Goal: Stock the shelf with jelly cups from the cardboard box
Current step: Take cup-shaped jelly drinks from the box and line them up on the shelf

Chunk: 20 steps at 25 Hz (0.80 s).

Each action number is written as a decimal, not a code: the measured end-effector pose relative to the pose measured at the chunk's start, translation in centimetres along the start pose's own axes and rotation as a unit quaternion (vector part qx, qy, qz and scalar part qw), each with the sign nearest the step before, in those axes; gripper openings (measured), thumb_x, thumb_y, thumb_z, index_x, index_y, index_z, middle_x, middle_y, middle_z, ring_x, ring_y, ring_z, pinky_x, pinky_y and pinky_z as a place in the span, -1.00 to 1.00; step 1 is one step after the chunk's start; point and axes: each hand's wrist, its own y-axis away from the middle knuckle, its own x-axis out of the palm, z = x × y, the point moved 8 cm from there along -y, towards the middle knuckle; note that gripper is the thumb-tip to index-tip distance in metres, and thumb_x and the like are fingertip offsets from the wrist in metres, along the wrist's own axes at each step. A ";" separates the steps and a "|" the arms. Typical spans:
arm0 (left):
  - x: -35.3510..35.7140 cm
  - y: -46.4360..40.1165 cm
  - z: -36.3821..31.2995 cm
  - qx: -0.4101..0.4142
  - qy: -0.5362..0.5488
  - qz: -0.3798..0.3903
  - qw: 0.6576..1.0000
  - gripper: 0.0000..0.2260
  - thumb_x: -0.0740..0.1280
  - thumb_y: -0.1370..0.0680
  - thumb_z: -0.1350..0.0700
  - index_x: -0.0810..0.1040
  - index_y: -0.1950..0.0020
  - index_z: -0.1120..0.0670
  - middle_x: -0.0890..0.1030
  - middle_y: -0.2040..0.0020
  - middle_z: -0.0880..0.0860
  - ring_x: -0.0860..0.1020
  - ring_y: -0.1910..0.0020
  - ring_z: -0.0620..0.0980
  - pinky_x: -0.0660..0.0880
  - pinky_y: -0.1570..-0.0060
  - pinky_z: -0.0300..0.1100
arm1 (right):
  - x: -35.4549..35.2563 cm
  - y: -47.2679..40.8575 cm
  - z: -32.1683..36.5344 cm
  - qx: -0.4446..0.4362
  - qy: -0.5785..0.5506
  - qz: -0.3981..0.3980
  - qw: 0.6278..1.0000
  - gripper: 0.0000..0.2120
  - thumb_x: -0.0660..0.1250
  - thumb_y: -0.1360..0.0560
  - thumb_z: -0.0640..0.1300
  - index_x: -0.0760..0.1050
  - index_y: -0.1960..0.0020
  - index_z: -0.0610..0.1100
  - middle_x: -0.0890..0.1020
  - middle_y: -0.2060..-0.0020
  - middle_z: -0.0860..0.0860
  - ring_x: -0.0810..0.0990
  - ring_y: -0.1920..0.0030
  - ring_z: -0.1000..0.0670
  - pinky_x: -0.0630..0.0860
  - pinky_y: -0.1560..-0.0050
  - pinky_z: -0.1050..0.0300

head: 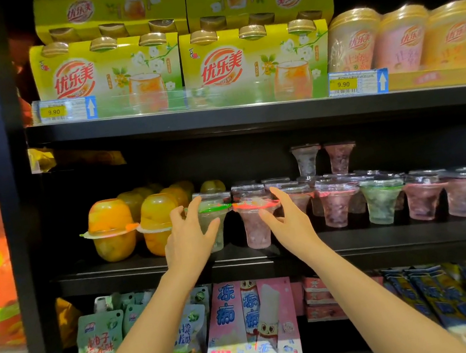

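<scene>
On the middle shelf stand rows of clear jelly cups. My left hand wraps a green-lidded jelly cup, thumb across its front and fingers behind its left side. A pink-lidded jelly cup is held by my right hand, with the thumb on its front and the fingers at the right of its rim. Both cups stand upright side by side at the shelf's front, bases on or just above it. More jelly cups fill the shelf to the right. The cardboard box is out of view.
Orange fruit cups sit just left of my left hand. Two cups are stacked higher at the back. Yellow multipacks and price tags fill the shelf above; pouches and pink boxes fill the one below. A black upright bounds the left.
</scene>
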 end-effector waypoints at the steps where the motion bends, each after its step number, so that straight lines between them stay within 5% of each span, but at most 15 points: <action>1: -0.1 0.5 0.0 0.003 -0.022 0.003 1.000 -0.45 0.26 -0.55 -0.07 0.15 -0.48 -0.02 0.19 -0.42 0.12 0.52 -0.07 0.08 0.48 0.08 -0.08 | -0.4 0.4 -0.2 0.001 0.010 -0.002 1.000 -0.43 0.26 -0.55 -0.04 0.13 -0.49 0.00 0.28 -0.45 -0.02 0.32 -0.41 -0.07 0.33 -0.35 -0.01; 5: -1.0 3.8 -0.9 0.032 -0.090 -0.010 0.995 -0.52 0.28 -0.54 -0.02 0.24 -0.41 0.05 0.28 -0.33 0.12 0.53 -0.02 0.09 0.41 0.24 -0.12 | -2.8 3.5 -0.9 -0.012 0.143 -0.028 0.989 -0.58 0.28 -0.53 -0.02 0.32 -0.36 -0.06 0.44 -0.29 -0.06 0.49 -0.11 0.00 0.42 -0.05 0.13; 8: -1.0 7.1 -2.7 0.107 -0.163 0.019 0.981 -0.65 0.22 -0.56 -0.04 0.37 -0.30 0.06 0.47 -0.14 0.05 0.48 -0.05 0.04 0.35 0.25 -0.18 | -3.9 7.0 -1.1 -0.047 0.243 0.003 0.969 -0.69 0.26 -0.54 -0.02 0.41 -0.26 -0.05 0.51 -0.15 -0.02 0.49 -0.11 -0.01 0.40 0.09 0.15; 15: 1.7 17.5 -6.3 0.270 -0.261 0.162 0.913 -0.72 0.15 -0.59 -0.02 0.42 -0.18 0.13 0.51 -0.02 0.13 0.47 -0.01 0.13 0.37 0.09 -0.08 | -3.9 16.2 -2.9 -0.119 0.444 0.113 0.881 -0.68 0.22 -0.53 0.00 0.38 -0.25 -0.09 0.51 -0.11 -0.08 0.46 -0.14 -0.15 0.44 0.01 -0.01; 20: 3.9 26.8 -5.9 0.317 -0.202 0.222 0.899 -0.76 0.47 -0.39 0.10 0.58 0.05 0.22 0.57 0.22 0.20 0.56 0.23 0.20 0.46 0.30 -0.06 | -2.5 22.2 -7.0 -0.102 0.452 0.179 0.868 -0.66 0.22 -0.53 -0.01 0.38 -0.27 -0.10 0.50 -0.15 -0.09 0.46 -0.17 -0.16 0.44 -0.03 -0.03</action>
